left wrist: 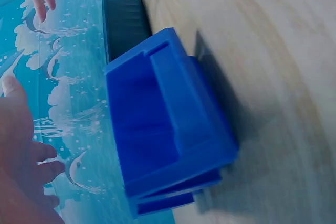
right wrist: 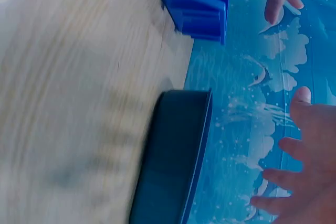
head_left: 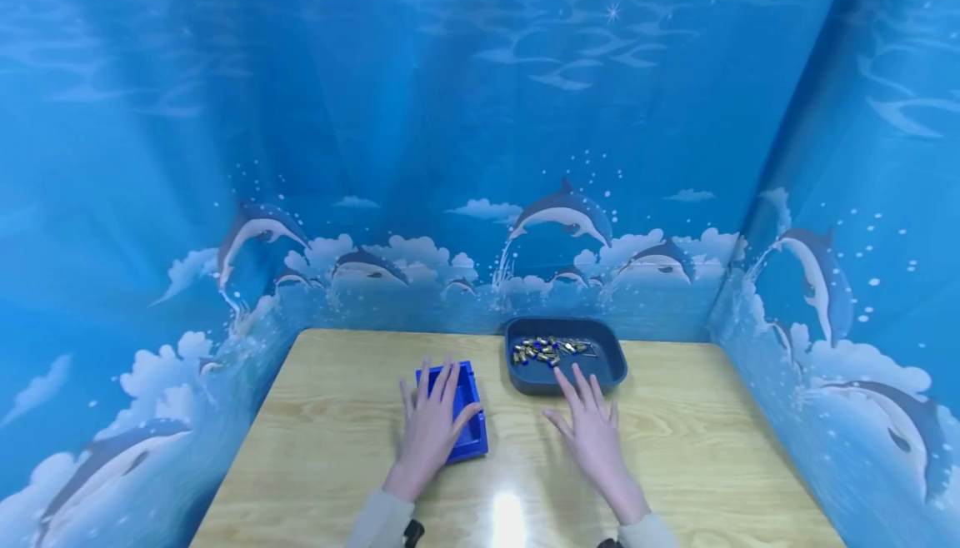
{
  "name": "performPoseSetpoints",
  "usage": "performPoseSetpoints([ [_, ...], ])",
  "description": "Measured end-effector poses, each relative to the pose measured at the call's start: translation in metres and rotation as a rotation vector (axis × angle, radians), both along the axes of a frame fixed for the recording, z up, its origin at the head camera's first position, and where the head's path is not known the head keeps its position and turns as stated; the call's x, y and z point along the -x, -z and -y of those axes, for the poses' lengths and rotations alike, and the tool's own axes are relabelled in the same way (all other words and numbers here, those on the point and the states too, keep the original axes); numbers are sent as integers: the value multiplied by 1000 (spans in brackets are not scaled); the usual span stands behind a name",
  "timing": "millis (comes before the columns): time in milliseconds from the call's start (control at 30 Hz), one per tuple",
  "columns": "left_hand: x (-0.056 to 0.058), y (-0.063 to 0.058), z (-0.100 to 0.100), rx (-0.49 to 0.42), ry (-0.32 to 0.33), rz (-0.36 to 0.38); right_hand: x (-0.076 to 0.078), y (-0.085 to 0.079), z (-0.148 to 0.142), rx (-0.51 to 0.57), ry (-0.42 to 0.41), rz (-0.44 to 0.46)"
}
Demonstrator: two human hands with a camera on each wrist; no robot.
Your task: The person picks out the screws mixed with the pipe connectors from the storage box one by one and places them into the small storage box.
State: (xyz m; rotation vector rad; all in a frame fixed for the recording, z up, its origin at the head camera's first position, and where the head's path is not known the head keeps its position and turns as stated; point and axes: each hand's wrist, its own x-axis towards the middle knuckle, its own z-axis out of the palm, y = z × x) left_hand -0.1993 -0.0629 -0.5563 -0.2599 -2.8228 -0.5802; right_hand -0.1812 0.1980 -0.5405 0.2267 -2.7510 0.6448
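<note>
My left hand [head_left: 431, 430] hovers over a blue plastic bin [head_left: 471, 438], fingers spread and holding nothing. In the left wrist view the inside of this bin [left wrist: 142, 124] shows bare blue walls and floor. My right hand [head_left: 594, 441] is held with spread fingers just in front of a dark blue-grey tray [head_left: 531, 385], its fingertips close to the near rim. Inside the tray lies a heap of small brass-coloured metal fittings [head_left: 546, 350], some with blue parts, and several thin screw-like pieces [head_left: 588, 348] toward the right.
Both containers stand on a light wood-grain table [head_left: 337, 398], the bin left of the tray with a gap between them. A blue curtain [head_left: 420, 156] printed with dolphins and clouds rises behind the table and along its sides.
</note>
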Motion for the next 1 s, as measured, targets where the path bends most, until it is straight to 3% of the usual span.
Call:
performPoseSetpoints([
  [367, 29, -30, -25, -72, 23, -97, 37, -19, -48, 53, 35, -287],
  [500, 40, -38, -41, -106, 53, -83, 51, -19, -72, 72, 49, -238],
  [633, 51, -38, -57, -113, 74, -48, 64, -13, -95, 91, 22, -170],
  [1000, 73, -16, -88, -37, 93, -20, 86, 12, -127, -2, -42, -6],
])
